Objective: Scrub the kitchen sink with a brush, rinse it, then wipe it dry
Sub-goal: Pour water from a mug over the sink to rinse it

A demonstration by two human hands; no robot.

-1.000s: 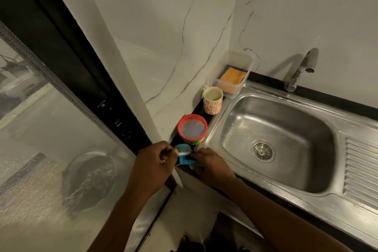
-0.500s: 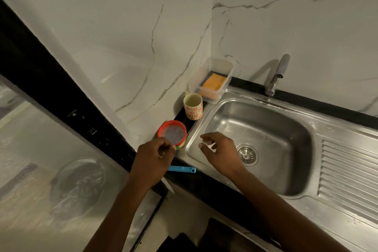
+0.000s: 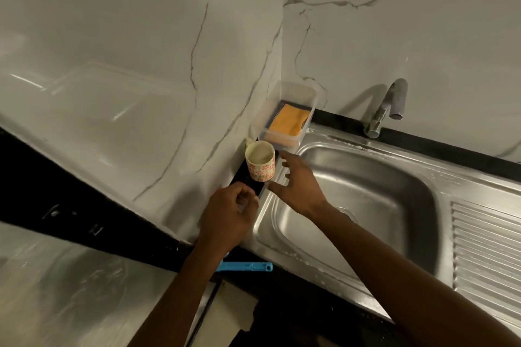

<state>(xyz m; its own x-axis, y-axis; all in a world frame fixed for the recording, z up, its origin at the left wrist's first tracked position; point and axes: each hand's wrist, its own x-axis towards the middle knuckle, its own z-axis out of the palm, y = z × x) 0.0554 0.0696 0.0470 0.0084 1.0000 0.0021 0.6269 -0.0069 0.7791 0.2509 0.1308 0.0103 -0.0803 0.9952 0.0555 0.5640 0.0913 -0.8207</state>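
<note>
- Marble-veined walls meet in a corner above a black counter with a steel sink set into it.
- The right hand reaches over the sink's left rim, fingers straight and spread, holding nothing. Its thumb is just beside the foot of a flowered cup; contact cannot be made out.
- The left hand hovers at the counter's edge, just left of the sink, with its fingers curled under. Whether they grip anything cannot be told (a pale patch shows between them, too blurred to name).
- The brush, blue, lies flat on the counter's front edge below the left wrist. Its long axis runs left to right and the handle end points right, toward the sink's front corner. The other end is hidden under the left forearm.
- Behind the cup, against the corner, stands a clear tub with an orange sponge in it.
- A tap stands behind the basin, spout turned right.
- The ribbed draining board lies to the basin's right.
</note>
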